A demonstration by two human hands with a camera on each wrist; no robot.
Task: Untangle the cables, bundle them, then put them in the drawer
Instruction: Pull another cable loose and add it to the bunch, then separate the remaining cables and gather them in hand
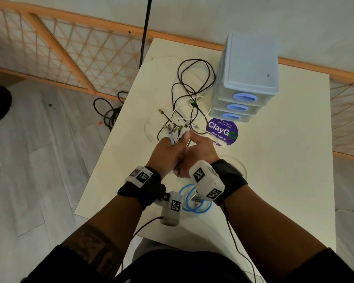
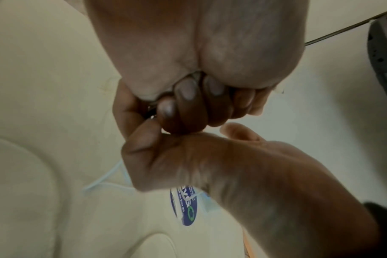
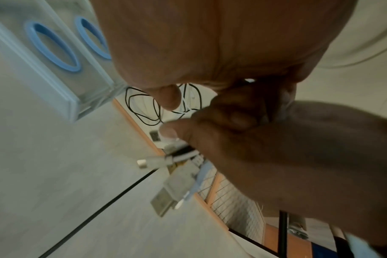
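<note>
My left hand (image 1: 170,148) grips a bunch of cable ends (image 1: 175,129), and their plugs stick out above its thumb. The right wrist view shows those plugs (image 3: 179,167) close up, white and silver, under the left thumb. My right hand (image 1: 200,150) presses against the left fist; its fingers curl round the strands below, and its thumb (image 3: 168,97) is free. The strands run back to a loose tangle of black and white cables (image 1: 192,86) on the table. A pale blue three-drawer unit (image 1: 251,64) stands behind, all drawers closed.
A coiled light-blue cable (image 1: 194,211) lies on the white table (image 1: 274,160) under my wrists. A purple round sticker (image 1: 221,129) sits before the drawers. More black cable (image 1: 108,113) lies on the floor left of the table, beside a black pole (image 1: 145,31).
</note>
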